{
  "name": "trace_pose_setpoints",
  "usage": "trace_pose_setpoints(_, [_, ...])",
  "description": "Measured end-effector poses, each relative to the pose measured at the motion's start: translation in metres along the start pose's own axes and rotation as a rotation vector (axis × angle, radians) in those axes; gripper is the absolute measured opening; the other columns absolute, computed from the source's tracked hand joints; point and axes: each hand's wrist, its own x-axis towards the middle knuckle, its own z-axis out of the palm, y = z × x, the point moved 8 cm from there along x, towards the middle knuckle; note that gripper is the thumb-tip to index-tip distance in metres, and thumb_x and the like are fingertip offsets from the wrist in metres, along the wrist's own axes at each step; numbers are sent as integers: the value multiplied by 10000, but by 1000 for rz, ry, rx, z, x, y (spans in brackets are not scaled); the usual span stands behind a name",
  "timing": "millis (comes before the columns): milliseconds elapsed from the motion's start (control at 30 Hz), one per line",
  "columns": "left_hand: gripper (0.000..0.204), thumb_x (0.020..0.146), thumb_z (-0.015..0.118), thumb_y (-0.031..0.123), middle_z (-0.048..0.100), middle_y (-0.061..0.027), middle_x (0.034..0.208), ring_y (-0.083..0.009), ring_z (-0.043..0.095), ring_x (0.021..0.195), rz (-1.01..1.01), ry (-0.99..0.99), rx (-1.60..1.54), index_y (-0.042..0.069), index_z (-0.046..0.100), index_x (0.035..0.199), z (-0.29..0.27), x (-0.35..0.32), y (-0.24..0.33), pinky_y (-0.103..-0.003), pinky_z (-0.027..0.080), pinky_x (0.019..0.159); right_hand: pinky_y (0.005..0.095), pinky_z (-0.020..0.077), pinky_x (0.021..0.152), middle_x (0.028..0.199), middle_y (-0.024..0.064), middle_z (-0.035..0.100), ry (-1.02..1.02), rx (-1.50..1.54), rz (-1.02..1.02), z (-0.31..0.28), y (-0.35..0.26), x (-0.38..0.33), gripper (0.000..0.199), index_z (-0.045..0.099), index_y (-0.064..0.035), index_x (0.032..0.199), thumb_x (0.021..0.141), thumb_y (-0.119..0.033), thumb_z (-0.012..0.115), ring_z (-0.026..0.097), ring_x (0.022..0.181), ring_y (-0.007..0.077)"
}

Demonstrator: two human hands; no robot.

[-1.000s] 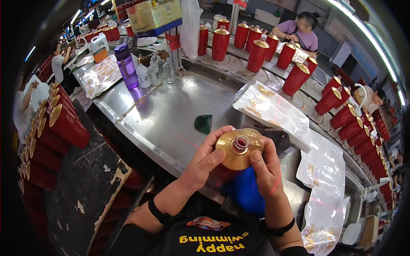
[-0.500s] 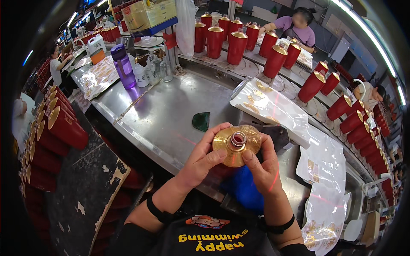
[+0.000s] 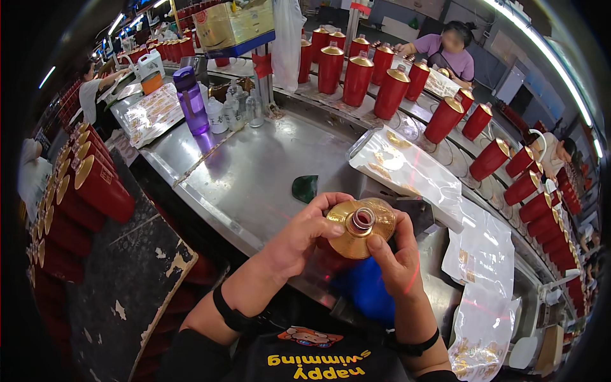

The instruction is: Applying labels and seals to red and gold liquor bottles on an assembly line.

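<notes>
**Both hands on a gold-shouldered red bottle at the steel bench**

Landmark: the steel bench [image 3: 254, 172].

- I hold a red bottle [image 3: 360, 224] upright over the near edge of the bench, seen from above. Its gold shoulder is a round disc; the small open neck sits at the centre.
- My left hand [image 3: 299, 239] wraps the shoulder from the left, thumb lying over the gold rim. Grip closed on the bottle.
- My right hand [image 3: 398, 264] closes on it from the right, index finger touching the base of the neck.
- Below the bottle, just off the bench edge, a blue object [image 3: 369, 290]; kind not discernible.
- On the bench just beyond the bottle: a small dark green piece [image 3: 305, 188], flat.
- To the right on the bench: a clear plastic bag [image 3: 404, 169] holding gold pieces. More clear bags [image 3: 484, 274] trail off the right end.
- Far-left part of the bench: a purple drinking bottle [image 3: 191, 102], upright, beside small clear bottles [image 3: 237, 108].
- Beyond the bench: a curved row of red cylinders with gold tops [image 3: 356, 76].
- Left of the bench: stacked red cylinders [image 3: 95, 188], lying tilted.
</notes>
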Motion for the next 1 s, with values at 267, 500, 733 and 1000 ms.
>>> trace_pose_setpoints(267, [519, 764, 614, 131, 540, -88, 1192, -193, 531, 1138, -153, -51, -38, 25, 451, 1246, -12, 17, -2, -336, 388, 1024, 323, 347, 1030, 1230, 95, 541, -25, 36, 12, 0, 0, 2, 434, 465, -12, 1249, 902, -199, 648, 485, 1162, 171])
trace_pose_setpoints(500, [391, 951, 480, 226, 530, -123, 1237, -221, 513, 1154, 504, 297, 375, -7, 444, 1263, -13, -23, 16, -345, 371, 1036, 318, 350, 1023, 1217, 95, 545, -24, 30, -2, -3, 6, 3, 422, 470, -13, 1239, 906, -206, 644, 493, 1146, 168])
trace_pose_setpoints(733, [544, 948, 538, 390, 547, -113, 1295, -368, 426, 1259, 942, 340, 1350, 1, 452, 1318, 29, -62, 26, -643, 138, 1081, 313, 357, 1011, 1189, 80, 556, -7, 26, 7, -1, 1, 1, 408, 476, -21, 1235, 913, -218, 632, 495, 1133, 157])
trace_pose_setpoints(1000, [660, 934, 557, 416, 381, -242, 1380, -484, 298, 1320, 987, 263, 1359, 31, 308, 1409, 42, -63, -9, -632, 178, 1087, 303, 368, 991, 1167, 75, 560, 21, 36, 17, -2, 7, 2, 395, 472, -21, 1231, 915, -194, 634, 495, 1109, 147])
